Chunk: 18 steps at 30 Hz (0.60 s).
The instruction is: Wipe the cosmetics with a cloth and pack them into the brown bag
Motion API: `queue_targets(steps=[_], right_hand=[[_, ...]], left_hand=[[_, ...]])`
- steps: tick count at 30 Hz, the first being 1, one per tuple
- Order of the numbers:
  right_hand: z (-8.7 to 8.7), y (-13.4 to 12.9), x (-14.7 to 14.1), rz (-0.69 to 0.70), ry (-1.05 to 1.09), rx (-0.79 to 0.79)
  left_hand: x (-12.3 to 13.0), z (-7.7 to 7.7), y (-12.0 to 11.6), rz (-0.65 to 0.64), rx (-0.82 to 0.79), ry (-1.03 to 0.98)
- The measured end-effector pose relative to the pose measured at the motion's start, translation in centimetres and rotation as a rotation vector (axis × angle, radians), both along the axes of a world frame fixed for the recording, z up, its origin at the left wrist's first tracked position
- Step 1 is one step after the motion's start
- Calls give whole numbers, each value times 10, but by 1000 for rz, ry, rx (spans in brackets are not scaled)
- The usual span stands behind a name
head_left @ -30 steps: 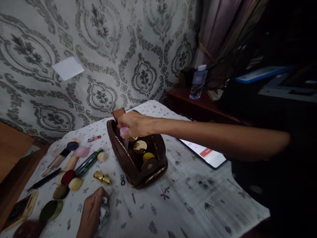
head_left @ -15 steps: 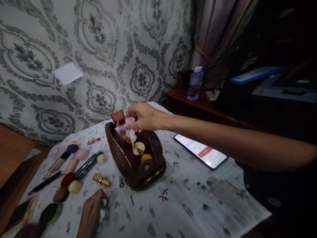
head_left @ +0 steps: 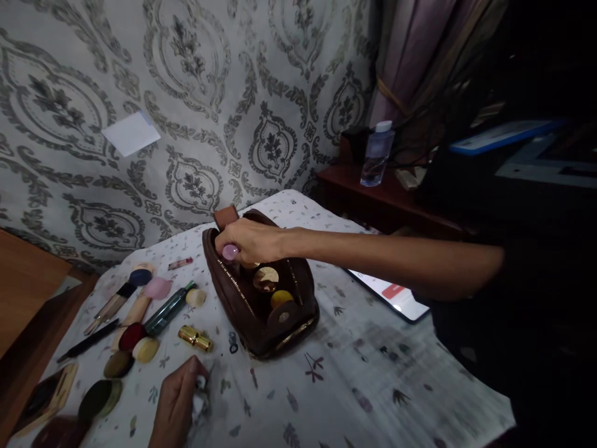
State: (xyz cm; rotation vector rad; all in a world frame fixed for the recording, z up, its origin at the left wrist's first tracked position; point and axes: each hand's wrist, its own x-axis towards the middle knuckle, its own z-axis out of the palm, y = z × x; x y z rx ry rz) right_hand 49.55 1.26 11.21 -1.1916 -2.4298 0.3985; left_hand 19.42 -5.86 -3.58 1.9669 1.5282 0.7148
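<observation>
My right hand [head_left: 247, 241] reaches into the open brown cosmetic bag [head_left: 219, 283], its fingers closed around a tube with a pink cap [head_left: 230, 252]. The tube's body is hidden below the cap. Round gold lids [head_left: 266, 278] and a yellow lid [head_left: 282, 298] show inside the bag, whose zipper is undone. At the lower edge, my left hand [head_left: 173, 398] rests closed on the cloth around something white and crumpled [head_left: 200, 398], perhaps tissue. A small gold bottle [head_left: 195, 338] lies just beyond it.
Makeup brushes [head_left: 112, 305], a green bottle [head_left: 168, 309], a pink sponge [head_left: 157, 287], a palette [head_left: 44, 398] and jars lie at left. Under my right arm is a phone [head_left: 396, 295]. A water bottle [head_left: 377, 154] stands on the red-brown side table [head_left: 345, 183] by the wall.
My right hand has moved left and down with the pink-capped tube, from above the bag into its back left part. My left hand stays in place.
</observation>
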Motion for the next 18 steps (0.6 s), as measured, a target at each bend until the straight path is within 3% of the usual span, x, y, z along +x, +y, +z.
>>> queue_targets(steps=[5,18], right_hand=[[-6,7,-1,27,-120,-1],[-16,15,-7,-73,-195,-13]], left_hand=[[-6,0,4,-79,-30,38],[-5,0,3,-46,-53,17]])
